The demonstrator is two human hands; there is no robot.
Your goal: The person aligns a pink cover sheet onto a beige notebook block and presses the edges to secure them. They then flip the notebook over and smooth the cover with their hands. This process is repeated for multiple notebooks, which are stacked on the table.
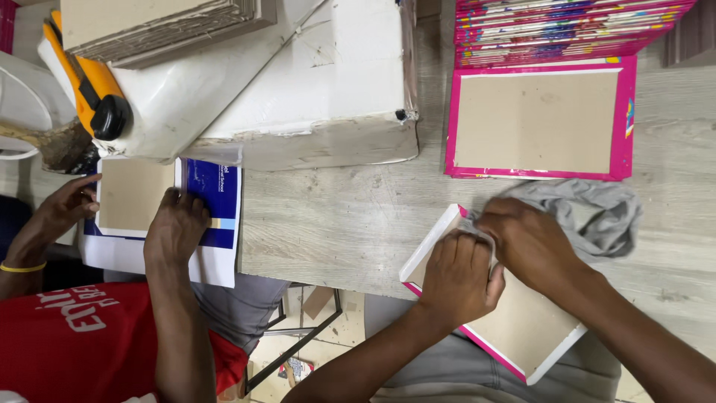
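Note:
A grey cardboard board with a pink and white wrapped border lies tilted over the table's near edge. My left hand presses on its upper part, fingers curled at the board's top edge. My right hand is right beside it, closed on a crumpled grey cloth that trails off to the right. The two hands touch over the board's top corner, which they hide.
A second pink-bordered board lies flat behind, below a stack of colourful covers. A white block, cardboard sheets and an orange utility knife sit at the left. A co-worker in a red shirt presses a board onto a blue cover.

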